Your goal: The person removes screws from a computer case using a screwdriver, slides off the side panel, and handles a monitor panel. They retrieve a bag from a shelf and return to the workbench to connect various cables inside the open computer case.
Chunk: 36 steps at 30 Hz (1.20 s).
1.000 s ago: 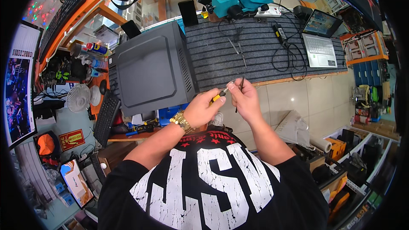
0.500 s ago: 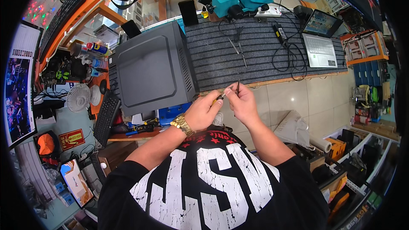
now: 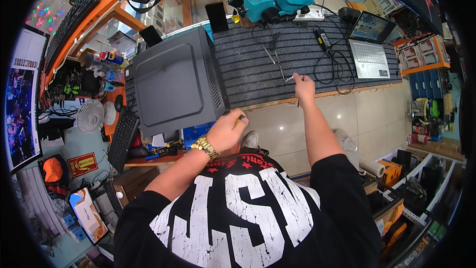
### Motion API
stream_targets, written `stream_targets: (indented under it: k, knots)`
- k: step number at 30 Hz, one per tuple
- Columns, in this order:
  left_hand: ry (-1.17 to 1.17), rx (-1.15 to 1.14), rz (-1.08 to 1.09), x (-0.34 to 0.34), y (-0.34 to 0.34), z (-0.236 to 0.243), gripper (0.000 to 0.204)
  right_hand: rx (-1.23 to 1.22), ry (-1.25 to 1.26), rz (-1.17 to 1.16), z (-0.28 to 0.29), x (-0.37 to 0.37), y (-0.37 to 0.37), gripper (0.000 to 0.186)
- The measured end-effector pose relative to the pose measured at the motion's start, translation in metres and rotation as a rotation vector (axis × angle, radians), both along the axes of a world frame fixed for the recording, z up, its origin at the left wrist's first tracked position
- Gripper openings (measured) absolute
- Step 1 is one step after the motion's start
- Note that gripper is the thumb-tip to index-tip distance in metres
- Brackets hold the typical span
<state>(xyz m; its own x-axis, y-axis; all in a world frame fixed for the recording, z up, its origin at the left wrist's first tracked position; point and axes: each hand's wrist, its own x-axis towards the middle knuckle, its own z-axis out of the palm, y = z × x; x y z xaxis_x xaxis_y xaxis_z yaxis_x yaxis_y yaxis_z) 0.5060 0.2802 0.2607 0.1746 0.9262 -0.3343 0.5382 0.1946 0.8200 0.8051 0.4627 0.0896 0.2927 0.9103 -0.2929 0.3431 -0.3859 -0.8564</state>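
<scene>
Beside the front right corner of the dark grey computer case (image 3: 171, 84), my left hand (image 3: 226, 130) is closed round a small yellow-and-black tool, mostly hidden by the fingers. Farther right, my right hand (image 3: 304, 90) pinches a small silver piece (image 3: 290, 79), with a thin dark tool poking out below the fist. It is over the front part of the ribbed grey mat (image 3: 245, 64), close to slim metal tools (image 3: 272, 57) lying there.
An open laptop (image 3: 371, 58), black adapter with cables (image 3: 323, 39), white power strip (image 3: 309, 15) and teal machine (image 3: 275, 1) are along the bench. A black keyboard (image 3: 122, 136) and white fan (image 3: 90, 115) are at left; shelving (image 3: 431, 164) is at lower right.
My right hand has moved away from my left, forward and to the right onto the mat, taking the small pieces with it. My left hand has shifted down and slightly left.
</scene>
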Motion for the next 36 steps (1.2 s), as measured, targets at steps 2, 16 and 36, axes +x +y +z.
stream_targets:
  k: [2, 16, 36]
  knots:
    - [0.047, 0.017, 0.030, -0.007, -0.009, 0.000, 0.027, -0.234, 0.347, -0.070, 0.041, -0.020, 0.004, 0.029]
    - [-0.273, 0.007, 0.227, 0.000, 0.016, 0.065, 0.019, -0.259, 1.125, 0.312, 0.181, -0.085, -0.091, 0.029]
    - [-0.295, 0.038, 0.141, -0.014, -0.002, 0.089, 0.020, 0.046, 1.285, 0.159, 0.222, -0.120, -0.113, 0.030]
